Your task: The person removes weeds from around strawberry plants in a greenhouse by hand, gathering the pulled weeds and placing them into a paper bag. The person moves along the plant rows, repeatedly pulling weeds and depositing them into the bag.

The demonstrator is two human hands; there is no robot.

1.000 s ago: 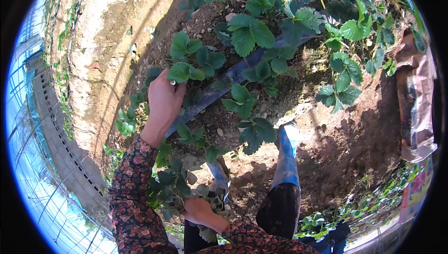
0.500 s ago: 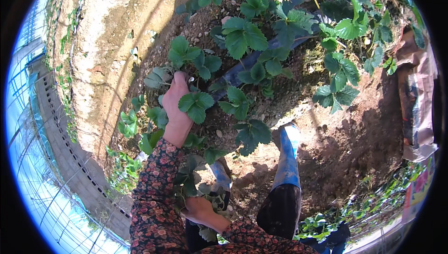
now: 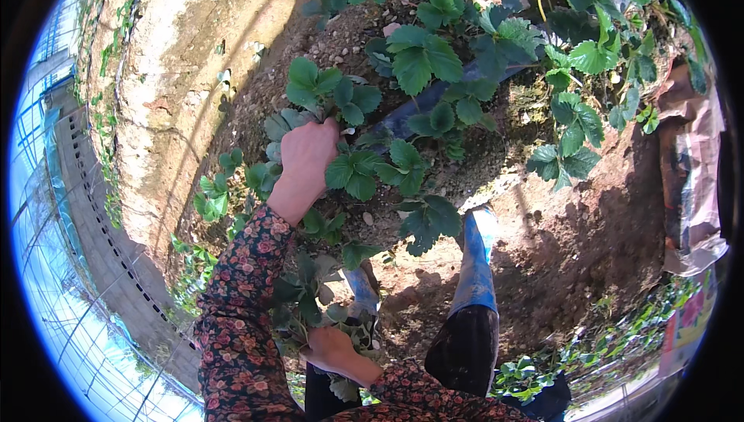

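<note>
My left hand (image 3: 308, 157) reaches forward into a row of strawberry plants. Its fingers are closed low down among the leaf stalks, beside pale-backed strawberry leaves (image 3: 287, 124); the fingertips are hidden. Just ahead of it grows a green strawberry plant (image 3: 314, 83), and more leaves (image 3: 354, 174) stand at its right. Close to my body, my right hand (image 3: 335, 349) is closed round a bunch of strawberry leaves and stems (image 3: 293, 306), which hangs out on both sides of the fist.
A dark plastic strip (image 3: 422, 102) runs through the bed between the plants. My blue boots (image 3: 477, 259) stand on soil behind the row. At right lies a crumpled pinkish sack (image 3: 690, 182). A pale dirt path (image 3: 186, 73) stretches along the left, with a grey wall (image 3: 108, 213) beyond.
My left hand has shifted slightly right and turned, its knuckles now over the stalks. The plants sit a little further right in view. My right hand still grips its bunch.
</note>
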